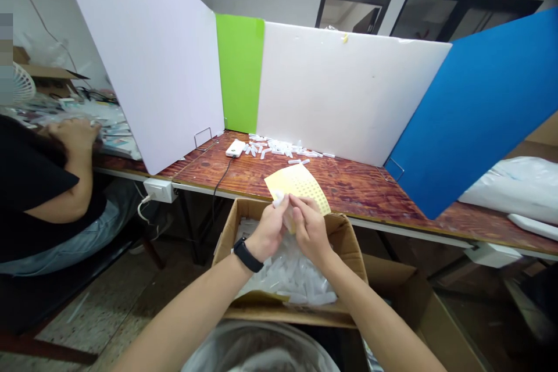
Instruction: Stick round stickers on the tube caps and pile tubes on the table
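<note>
I'm making out no readable words or numbers: the yellow sheet I'm handling is showing only rows of dots, and the white device on the tabletop is bearing marks too small to read.

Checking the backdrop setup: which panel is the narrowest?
The green panel, between the left white panel and the back white panel; those and the blue panel are all far wider.

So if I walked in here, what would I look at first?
The tall blue board on the right of the wooden table would catch your eye first, beside a green strip and a white board. Closer in, the person's left hand and right hand meet on a yellow dotted sheet, just above an open cardboard box full of pale plastic pieces.
</note>
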`<control>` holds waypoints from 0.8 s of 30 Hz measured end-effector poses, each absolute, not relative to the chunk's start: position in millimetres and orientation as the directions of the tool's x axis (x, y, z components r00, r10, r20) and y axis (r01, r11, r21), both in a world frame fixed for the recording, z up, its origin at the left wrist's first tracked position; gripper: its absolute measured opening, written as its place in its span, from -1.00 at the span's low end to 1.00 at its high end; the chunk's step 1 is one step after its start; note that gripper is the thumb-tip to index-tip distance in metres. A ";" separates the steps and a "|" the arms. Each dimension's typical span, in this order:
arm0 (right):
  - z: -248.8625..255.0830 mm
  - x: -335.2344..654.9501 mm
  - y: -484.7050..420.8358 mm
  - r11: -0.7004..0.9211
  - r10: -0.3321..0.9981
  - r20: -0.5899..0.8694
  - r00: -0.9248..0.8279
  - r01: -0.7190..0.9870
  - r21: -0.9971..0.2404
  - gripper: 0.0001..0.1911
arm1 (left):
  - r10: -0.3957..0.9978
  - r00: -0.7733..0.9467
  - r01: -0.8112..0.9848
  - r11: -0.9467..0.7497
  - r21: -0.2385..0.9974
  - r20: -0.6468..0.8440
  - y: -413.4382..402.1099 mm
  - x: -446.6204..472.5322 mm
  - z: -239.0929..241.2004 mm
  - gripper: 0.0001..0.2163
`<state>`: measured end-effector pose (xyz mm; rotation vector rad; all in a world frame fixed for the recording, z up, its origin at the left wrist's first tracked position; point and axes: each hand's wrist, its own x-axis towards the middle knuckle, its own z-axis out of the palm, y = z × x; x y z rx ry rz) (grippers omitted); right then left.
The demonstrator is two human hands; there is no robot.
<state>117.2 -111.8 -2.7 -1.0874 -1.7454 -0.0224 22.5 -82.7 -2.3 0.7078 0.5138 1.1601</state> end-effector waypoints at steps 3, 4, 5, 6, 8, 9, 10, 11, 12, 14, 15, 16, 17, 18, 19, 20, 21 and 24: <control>0.4 118.5 -119.0 0.638 0.579 0.800 -0.159 0.699 -0.323 -0.62 | 0.990 0.144 -0.687 0.099 0.720 0.001 -70.6 14.6 -1.4 -0.76; 0.8 118.9 -121.6 0.666 0.548 0.813 -0.196 0.691 -0.283 -0.64 | 0.997 0.078 -0.692 0.055 0.720 -0.001 -65.7 11.6 -1.1 -0.77; -0.1 118.6 -123.7 0.695 0.532 0.809 -0.250 0.675 -0.249 -0.69 | 1.000 0.024 -0.694 0.022 0.720 -0.007 -60.9 8.7 -0.9 -0.77; -2.7 117.4 -125.1 0.721 0.540 0.773 -0.333 0.657 -0.221 -0.76 | 1.000 -0.010 -0.694 0.004 0.720 -0.015 -56.6 6.1 -1.0 -0.76; -14.0 112.4 -125.3 0.750 0.597 0.584 -0.549 0.641 -0.163 -0.85 | 1.000 -0.023 -0.694 -0.002 0.720 -0.019 -50.0 2.5 -1.8 -0.74; -22.4 108.9 -124.3 0.757 0.619 0.445 -0.647 0.642 -0.120 -0.85 | 1.000 -0.005 -0.695 0.005 0.719 -0.012 -48.1 1.5 -2.3 -0.72; -31.8 105.1 -122.8 0.766 0.626 0.308 -0.717 0.640 -0.066 -0.82 | 1.000 0.013 -0.694 0.015 0.720 -0.008 -46.9 1.1 -2.9 -0.72; -41.3 101.4 -121.1 0.776 0.621 0.196 -0.759 0.631 -0.012 -0.80 | 1.000 0.022 -0.688 0.022 0.726 -0.010 -46.4 1.1 -3.3 -0.73; -49.6 98.1 -119.2 0.787 0.609 0.121 -0.784 0.616 0.029 -0.79 | 1.000 0.024 -0.675 0.026 0.738 -0.013 -46.3 1.4 -3.8 -0.75; -58.4 94.5 -116.4 0.810 0.582 0.088 -0.808 0.586 0.022 -0.82 | 1.000 0.007 -0.629 0.017 0.777 -0.016 -46.2 2.0 -4.4 -0.80; -57.6 94.5 -115.7 0.816 0.575 0.124 -0.808 0.577 -0.029 -0.82 | 1.000 -0.007 -0.603 0.008 0.797 -0.015 -45.8 2.2 -4.7 -0.81; -53.4 95.8 -115.6 0.820 0.572 0.171 -0.802 0.566 -0.085 -0.82 | 1.000 -0.017 -0.581 -0.001 0.814 -0.011 -45.0 2.1 -5.0 -0.82; -46.1 98.4 -116.1 0.817 0.576 0.229 -0.785 0.554 -0.156 -0.84 | 1.000 -0.025 -0.565 -0.010 0.825 -0.005 -44.0 1.9 -5.2 -0.83; -36.9 101.8 -117.0 0.807 0.590 0.295 -0.752 0.537 -0.246 -0.87 | 1.000 -0.030 -0.558 -0.018 0.830 0.002 -42.8 1.4 -5.2 -0.83; -26.8 106.0 -118.0 0.788 0.614 0.371 -0.697 0.514 -0.339 -0.89 | 0.999 -0.032 -0.556 -0.024 0.831 0.008 -41.8 0.9 -5.2 -0.84; -17.1 110.4 -118.7 0.756 0.654 0.471 -0.593 0.477 -0.449 -0.90 | 0.999 -0.033 -0.557 -0.028 0.830 0.012 -41.3 0.3 -5.0 -0.85; -8.7 114.8 -118.7 0.721 0.693 0.574 -0.437 0.424 -0.548 -0.90 | 1.000 -0.023 -0.560 -0.028 0.828 0.018 -41.5 -0.1 -4.5 -0.86; 2.8 124.6 -113.9 0.636 0.709 0.685 0.168 0.270 -0.723 -0.89 | 0.997 0.072 -0.566 0.011 0.825 0.036 -47.9 0.4 -2.0 -0.86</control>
